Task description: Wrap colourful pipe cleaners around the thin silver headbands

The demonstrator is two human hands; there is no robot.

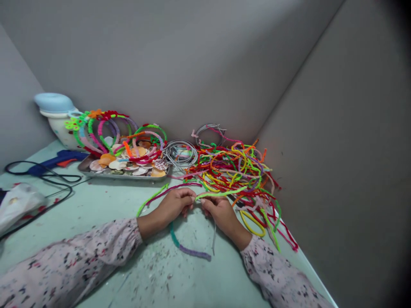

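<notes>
My left hand (176, 202) is closed, its fingertips pinching at the near end of a light green pipe cleaner. My right hand (221, 211) is closed on that light green pipe cleaner (229, 193), which stretches out to the right above the knuckles. Below both hands hangs a curved wire headband (195, 253). Its left side is wrapped in teal and purple fuzz, and a bare grey wire end (214, 240) hangs down on the right. The hands hide the band's upper part. The fingertips of both hands almost meet.
A metal tray (125, 176) holds seashells and several colourful wrapped headbands (101, 128). To its right lie coiled grey wires (181, 154) and a tangled pipe-cleaner heap (231, 167). A blue glue gun (54, 163) with black cord, a blue-lidded container (61, 119) and a white bag (22, 203) are left.
</notes>
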